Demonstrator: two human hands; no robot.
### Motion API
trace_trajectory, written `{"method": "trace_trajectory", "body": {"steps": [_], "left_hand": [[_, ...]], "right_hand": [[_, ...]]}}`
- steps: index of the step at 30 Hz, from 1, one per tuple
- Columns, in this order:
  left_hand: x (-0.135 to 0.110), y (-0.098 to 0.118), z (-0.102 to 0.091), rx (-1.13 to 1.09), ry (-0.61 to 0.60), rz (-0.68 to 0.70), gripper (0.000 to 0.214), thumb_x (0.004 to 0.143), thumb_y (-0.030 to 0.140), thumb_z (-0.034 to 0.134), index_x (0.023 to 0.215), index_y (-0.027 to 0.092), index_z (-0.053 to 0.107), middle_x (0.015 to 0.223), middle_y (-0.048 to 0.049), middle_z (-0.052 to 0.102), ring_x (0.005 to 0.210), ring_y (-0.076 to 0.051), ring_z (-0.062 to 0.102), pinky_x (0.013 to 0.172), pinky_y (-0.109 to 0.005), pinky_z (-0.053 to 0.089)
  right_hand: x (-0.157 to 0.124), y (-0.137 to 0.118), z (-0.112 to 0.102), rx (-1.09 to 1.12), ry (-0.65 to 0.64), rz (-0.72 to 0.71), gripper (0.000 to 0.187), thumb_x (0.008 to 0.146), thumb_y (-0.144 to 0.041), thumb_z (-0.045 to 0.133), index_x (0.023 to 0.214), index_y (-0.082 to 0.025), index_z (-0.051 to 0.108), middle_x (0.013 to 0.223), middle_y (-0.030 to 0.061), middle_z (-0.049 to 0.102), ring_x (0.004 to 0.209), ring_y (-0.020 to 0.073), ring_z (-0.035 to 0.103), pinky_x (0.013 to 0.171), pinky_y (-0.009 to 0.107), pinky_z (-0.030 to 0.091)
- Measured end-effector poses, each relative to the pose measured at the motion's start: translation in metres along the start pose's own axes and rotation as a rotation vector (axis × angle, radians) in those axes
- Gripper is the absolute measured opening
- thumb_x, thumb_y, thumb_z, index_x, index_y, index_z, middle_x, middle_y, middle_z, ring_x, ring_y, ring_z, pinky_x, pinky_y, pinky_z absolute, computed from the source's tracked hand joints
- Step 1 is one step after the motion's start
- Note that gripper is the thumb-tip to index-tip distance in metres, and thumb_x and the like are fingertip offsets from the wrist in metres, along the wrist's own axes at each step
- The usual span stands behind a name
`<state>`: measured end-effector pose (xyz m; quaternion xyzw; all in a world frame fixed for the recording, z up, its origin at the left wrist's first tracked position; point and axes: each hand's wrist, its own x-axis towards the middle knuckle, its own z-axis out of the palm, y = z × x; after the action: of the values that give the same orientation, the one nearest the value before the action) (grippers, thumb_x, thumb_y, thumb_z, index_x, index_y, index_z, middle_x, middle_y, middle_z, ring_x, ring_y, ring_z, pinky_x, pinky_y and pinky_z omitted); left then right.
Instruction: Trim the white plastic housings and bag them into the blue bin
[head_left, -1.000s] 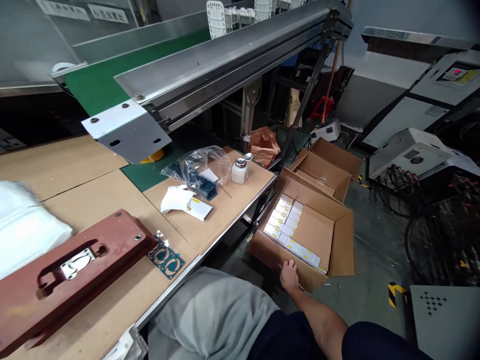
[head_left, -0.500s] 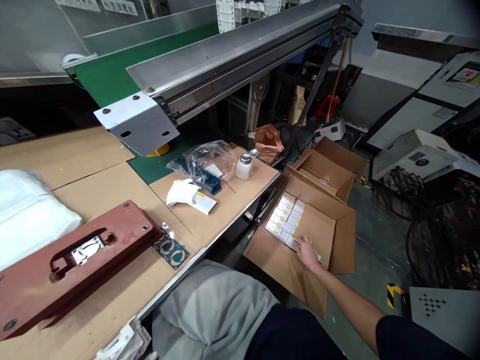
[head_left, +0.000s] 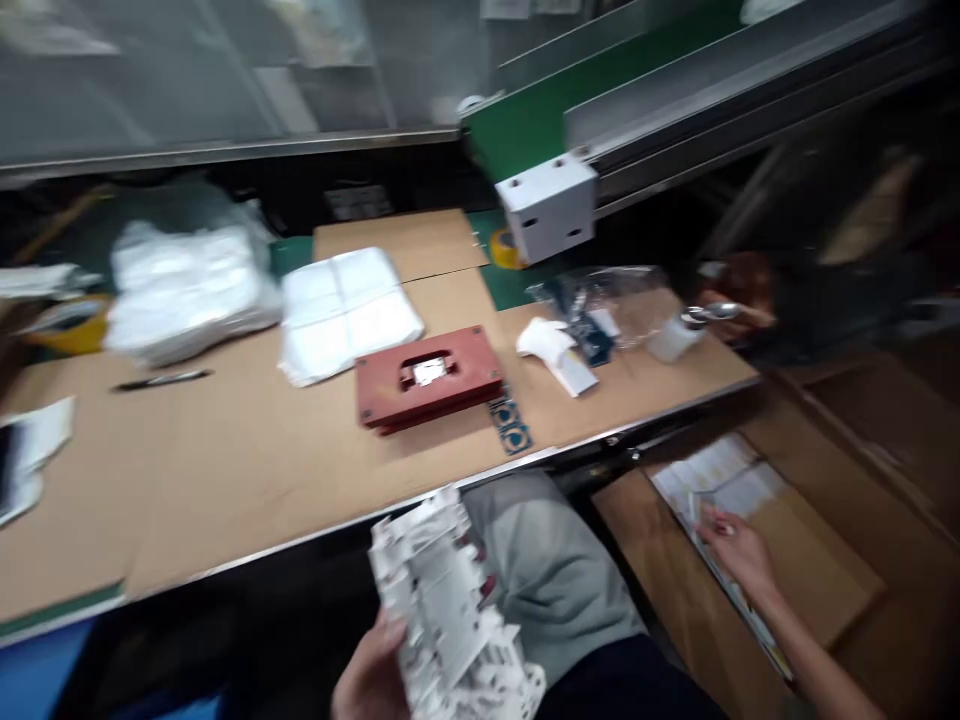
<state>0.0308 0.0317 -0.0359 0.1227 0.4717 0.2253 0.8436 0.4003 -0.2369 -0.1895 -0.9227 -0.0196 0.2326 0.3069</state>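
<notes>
My left hand (head_left: 375,675) is at the bottom edge, fingers wrapped round a stack of white moulded plastic parts (head_left: 450,620) held over my lap. My right hand (head_left: 731,545) reaches down into an open cardboard box (head_left: 832,560) on the floor at the right. Its fingers rest on the white and yellow small packs (head_left: 716,475) lined up inside. The view is smeared by motion, so I cannot make out whether those fingers grip a pack.
On the cardboard-covered bench (head_left: 247,470) lie a red-brown metal fixture (head_left: 427,375), a teal gasket (head_left: 511,427), folded white cloths (head_left: 345,310), white bags (head_left: 187,285), a black pen (head_left: 161,378) and a plastic bag (head_left: 600,305). A green conveyor (head_left: 540,120) runs behind.
The view has swung left and down, showing more of the bench. My left hand with the white plastic parts has come into view. My right hand stays in the box.
</notes>
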Motion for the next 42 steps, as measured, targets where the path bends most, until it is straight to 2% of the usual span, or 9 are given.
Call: {"method": "trace_trajectory", "body": {"steps": [6,9,12,17,23,28,33,39,42], "left_hand": [[0.003,-0.020,0.013,-0.280,-0.055,0.095,0.062,0.069,0.022,0.070,0.131,0.020,0.065,0.107,-0.0112,0.079,0.105,-0.040,0.071,0.097,-0.052,0.053],[-0.004,-0.031,0.010,-0.251,0.009,0.207,0.073,0.070,0.021,0.071,0.141,0.026,0.055,0.114,-0.0091,0.076,0.110,-0.038,0.069,0.099,-0.049,0.052],[-0.009,-0.041,0.004,-0.200,0.035,0.278,0.081,0.071,0.022,0.072,0.147,0.030,0.046,0.119,-0.0080,0.073,0.115,-0.036,0.066,0.101,-0.046,0.050],[-0.008,-0.049,-0.005,-0.206,0.064,0.301,0.077,0.077,0.027,0.070,0.148,0.029,0.043,0.123,-0.0091,0.071,0.119,-0.035,0.064,0.105,-0.045,0.048],[-0.005,-0.045,-0.013,-0.285,0.045,0.263,0.072,0.076,0.026,0.071,0.144,0.028,0.049,0.121,-0.0086,0.073,0.122,-0.037,0.061,0.105,-0.048,0.048],[-0.004,-0.043,-0.019,-0.416,-0.012,0.159,0.065,0.077,0.028,0.068,0.140,0.021,0.056,0.118,-0.0110,0.075,0.118,-0.039,0.064,0.104,-0.052,0.048],[-0.005,-0.040,-0.020,-0.442,-0.037,0.129,0.062,0.077,0.028,0.067,0.138,0.018,0.058,0.123,-0.0131,0.073,0.117,-0.041,0.064,0.104,-0.054,0.047],[-0.006,-0.038,-0.019,-0.450,-0.090,0.067,0.066,0.073,0.030,0.069,0.136,0.017,0.060,0.125,-0.0141,0.072,0.117,-0.044,0.064,0.104,-0.057,0.046],[-0.007,-0.037,-0.017,-0.426,-0.114,0.070,0.066,0.072,0.029,0.069,0.136,0.017,0.060,0.126,-0.0143,0.071,0.117,-0.044,0.064,0.103,-0.057,0.046]], "right_hand": [[-0.102,-0.130,0.040,0.240,-0.400,-0.298,0.055,0.072,-0.048,0.080,0.117,-0.019,0.064,0.117,0.0111,0.072,0.110,0.0279,0.068,0.090,0.032,0.058],[-0.173,-0.186,0.058,0.117,-0.646,-0.462,0.046,0.078,-0.047,0.074,0.116,-0.023,0.065,0.114,0.0080,0.072,0.104,0.0256,0.068,0.083,0.031,0.058],[-0.217,-0.211,0.078,0.002,-0.700,-0.581,0.037,0.078,-0.039,0.074,0.112,-0.025,0.065,0.109,0.0038,0.071,0.095,0.0215,0.068,0.080,0.031,0.057],[-0.236,-0.208,0.095,0.109,-0.741,-0.686,0.029,0.093,-0.038,0.061,0.118,-0.025,0.066,0.109,0.0064,0.069,0.098,0.0227,0.067,0.080,0.032,0.058],[-0.230,-0.203,0.101,0.209,-0.842,-0.601,0.033,0.094,-0.037,0.061,0.125,-0.034,0.071,0.117,0.0075,0.068,0.104,0.0275,0.066,0.072,0.033,0.063],[-0.221,-0.209,0.103,0.223,-0.978,-0.572,0.037,0.093,-0.037,0.065,0.130,-0.036,0.067,0.124,0.0063,0.062,0.115,0.0268,0.060,0.085,0.032,0.060],[-0.210,-0.206,0.113,0.366,-1.106,-0.342,0.039,0.080,-0.042,0.080,0.116,-0.030,0.076,0.127,0.0060,0.057,0.112,0.0252,0.060,0.090,0.032,0.057],[-0.206,-0.194,0.130,0.571,-1.195,-0.104,0.079,0.065,-0.035,0.093,0.136,-0.029,0.058,0.124,0.0074,0.062,0.116,0.0261,0.060,0.086,0.032,0.057],[-0.206,-0.196,0.131,0.602,-1.346,-0.013,0.078,0.063,-0.037,0.093,0.132,-0.023,0.060,0.121,0.0089,0.067,0.109,0.0267,0.065,0.092,0.036,0.056]]}}
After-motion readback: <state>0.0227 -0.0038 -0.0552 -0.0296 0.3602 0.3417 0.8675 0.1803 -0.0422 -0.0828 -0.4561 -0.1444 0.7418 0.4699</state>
